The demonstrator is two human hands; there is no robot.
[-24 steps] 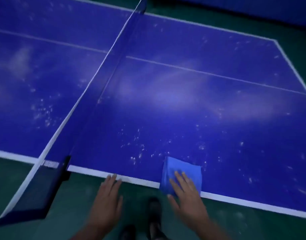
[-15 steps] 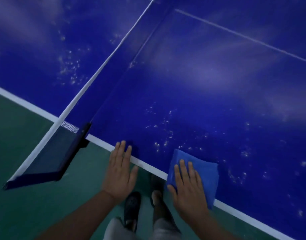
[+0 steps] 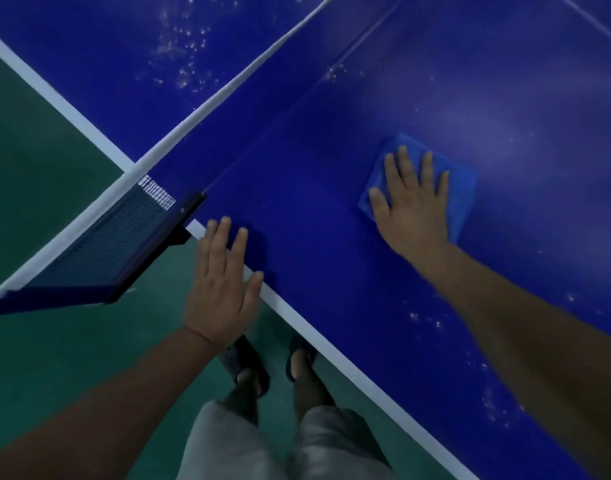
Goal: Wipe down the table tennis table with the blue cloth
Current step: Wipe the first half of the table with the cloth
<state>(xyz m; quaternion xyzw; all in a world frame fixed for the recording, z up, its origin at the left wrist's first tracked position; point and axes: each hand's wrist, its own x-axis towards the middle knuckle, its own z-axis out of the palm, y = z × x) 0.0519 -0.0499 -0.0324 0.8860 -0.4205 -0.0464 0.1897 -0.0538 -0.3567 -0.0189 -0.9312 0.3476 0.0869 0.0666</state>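
Observation:
The blue table tennis table fills the upper right, its white edge line running diagonally to the bottom right. A folded blue cloth lies flat on the table, well in from the edge. My right hand presses on the cloth with straight, spread fingers, arm stretched out over the table. My left hand rests flat on the table's near edge, fingers straight, beside the net post. White dust specks dot the surface at the lower right and beyond the net.
The net with its white top band crosses the table diagonally. Its dark post and clamp stick out over the green floor at the left. My legs and sandalled feet stand close to the table edge.
My right hand has slid the cloth away from the near edge, further onto the table. My left hand stays at the edge near the net post. The view has tipped downward.

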